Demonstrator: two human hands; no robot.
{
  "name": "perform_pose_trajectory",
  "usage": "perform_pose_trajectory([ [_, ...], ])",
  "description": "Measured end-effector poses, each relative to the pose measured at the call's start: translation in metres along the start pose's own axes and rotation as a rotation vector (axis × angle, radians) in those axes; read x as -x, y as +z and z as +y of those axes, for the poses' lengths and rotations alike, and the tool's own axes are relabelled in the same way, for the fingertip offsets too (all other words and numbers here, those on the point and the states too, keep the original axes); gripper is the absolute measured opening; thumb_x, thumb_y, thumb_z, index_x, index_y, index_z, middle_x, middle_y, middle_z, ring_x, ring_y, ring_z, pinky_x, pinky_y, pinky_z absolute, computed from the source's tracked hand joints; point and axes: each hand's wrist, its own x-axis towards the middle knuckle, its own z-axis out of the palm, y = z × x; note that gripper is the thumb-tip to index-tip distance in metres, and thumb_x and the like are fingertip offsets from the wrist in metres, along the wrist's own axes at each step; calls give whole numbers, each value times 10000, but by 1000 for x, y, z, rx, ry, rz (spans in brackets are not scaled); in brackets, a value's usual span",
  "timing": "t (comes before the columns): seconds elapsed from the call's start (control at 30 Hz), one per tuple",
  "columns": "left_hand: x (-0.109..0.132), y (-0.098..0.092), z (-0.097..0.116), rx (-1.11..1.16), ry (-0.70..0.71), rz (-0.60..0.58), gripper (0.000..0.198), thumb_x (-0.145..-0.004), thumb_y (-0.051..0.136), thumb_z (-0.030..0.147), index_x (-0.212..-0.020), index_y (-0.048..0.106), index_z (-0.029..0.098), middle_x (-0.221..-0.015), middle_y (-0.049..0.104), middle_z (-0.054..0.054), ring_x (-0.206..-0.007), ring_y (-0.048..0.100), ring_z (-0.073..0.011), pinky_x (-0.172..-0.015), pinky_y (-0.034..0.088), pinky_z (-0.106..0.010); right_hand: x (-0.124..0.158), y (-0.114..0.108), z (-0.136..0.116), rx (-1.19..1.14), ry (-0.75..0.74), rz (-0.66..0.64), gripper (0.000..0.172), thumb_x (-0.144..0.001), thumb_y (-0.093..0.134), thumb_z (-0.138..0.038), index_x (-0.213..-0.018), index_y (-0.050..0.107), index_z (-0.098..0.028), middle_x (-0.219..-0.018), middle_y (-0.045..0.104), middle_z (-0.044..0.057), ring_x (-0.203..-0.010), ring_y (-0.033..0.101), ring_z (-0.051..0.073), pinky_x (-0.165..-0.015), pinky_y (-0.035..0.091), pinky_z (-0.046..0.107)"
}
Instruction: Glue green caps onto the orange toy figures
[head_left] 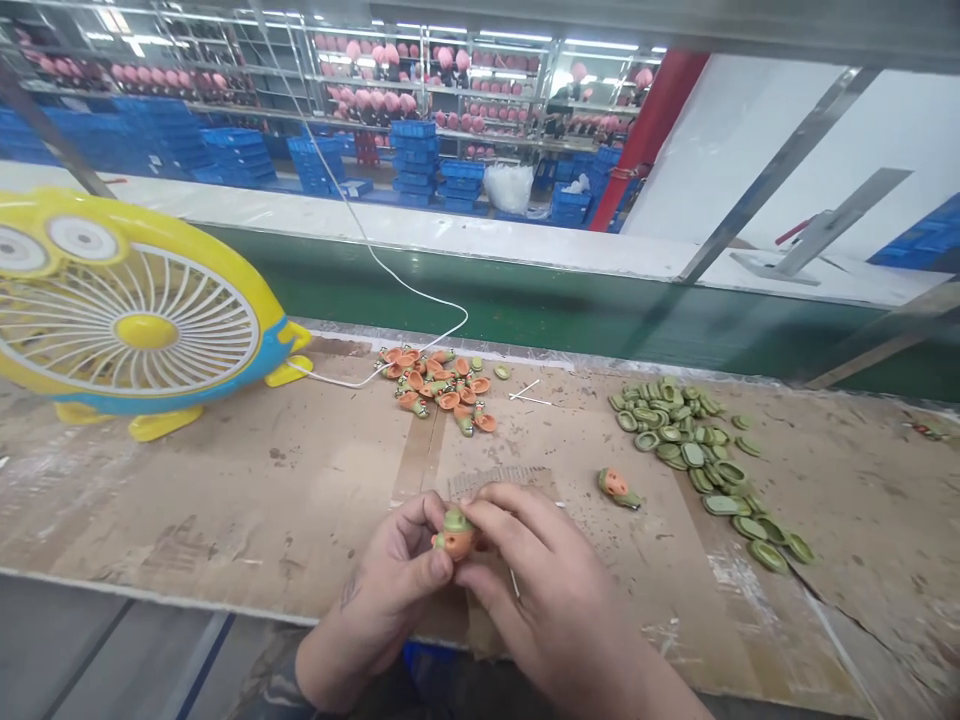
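In front of me, over the cardboard, I hold a small orange and green plastic toy figure (455, 542). My left hand (390, 585) is closed, pinching the figure between thumb and fingers from the left. My right hand (551, 575) grips it from the right, fingertips on its green top. A thin white stick (514, 582) shows below the right fingers; I cannot tell whether that hand holds it. Right of my hands lies another orange and green figure (619, 487). Beyond them is a pile of orange and green toy parts (439, 385).
Green oval plastic pieces (679, 425) are heaped at the right. Two crossed white sticks (531, 392) lie near the back edge. A yellow fish-shaped fan (150, 310) stands at left, its white cord (405, 285) trailing back. A green conveyor (480, 300) runs behind the cardboard-covered table (300, 520).
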Motion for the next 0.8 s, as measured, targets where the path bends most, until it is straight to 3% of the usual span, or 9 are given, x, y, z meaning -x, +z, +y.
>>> perform_pose_trajectory([
  [0.2, -9, 1, -5, -187, -11, -36, 389, -747, 929, 426, -989, 727, 198, -870, 741, -8, -796, 644, -121, -736, 483, -204, 11, -25, 12, -29, -4, 99, 113, -972, 609, -138, -1036, 640, -227, -963, 693, 43, -880, 659, 197, -764, 572, 335],
  [0.3, -17, 10, -6, -233, -25, -14, 400, -730, 942, 421, -990, 753, 182, -930, 765, -50, -835, 682, -152, -759, 507, -237, 15, -40, 27, -33, 96, 172, 119, -996, 588, -140, -925, 618, -231, -870, 662, 11, -813, 645, 155, -728, 544, 278],
  [0.43, -29, 32, -11, -139, -85, 6, 383, -721, 948, 424, -926, 739, 177, -919, 764, -55, -791, 684, -142, -732, 519, -237, 25, -41, 35, -107, 194, 276, 117, -1001, 581, -177, -1074, 622, -258, -980, 659, 25, -908, 665, 163, -784, 574, 270],
  [0.6, -36, 52, -24, -187, -93, 56, 329, -829, 866, 431, -966, 680, 197, -860, 683, -3, -747, 620, -104, -661, 482, -192, 40, -31, 28, 15, -18, 152, 451, -956, 611, -164, -1393, 526, -236, -1286, 624, 121, -1178, 645, 241, -964, 590, 363],
  [0.7, -39, 58, -30, -183, -169, -2, 381, -870, 790, 537, -978, 629, 209, -826, 635, 16, -698, 618, -102, -626, 474, -201, 45, -34, 36, 90, -39, 194, 379, -962, 612, -129, -1325, 567, -231, -1175, 651, 102, -1072, 678, 207, -904, 598, 325],
  [0.8, -49, 57, -17, -393, -156, -42, 484, -869, 715, 654, -1073, 618, 226, -960, 681, -37, -803, 704, -187, -731, 549, -316, 45, -49, 64, 166, 66, 275, 235, -965, 665, -256, -1195, 620, -233, -1124, 674, 103, -1039, 691, 238, -865, 601, 366],
])
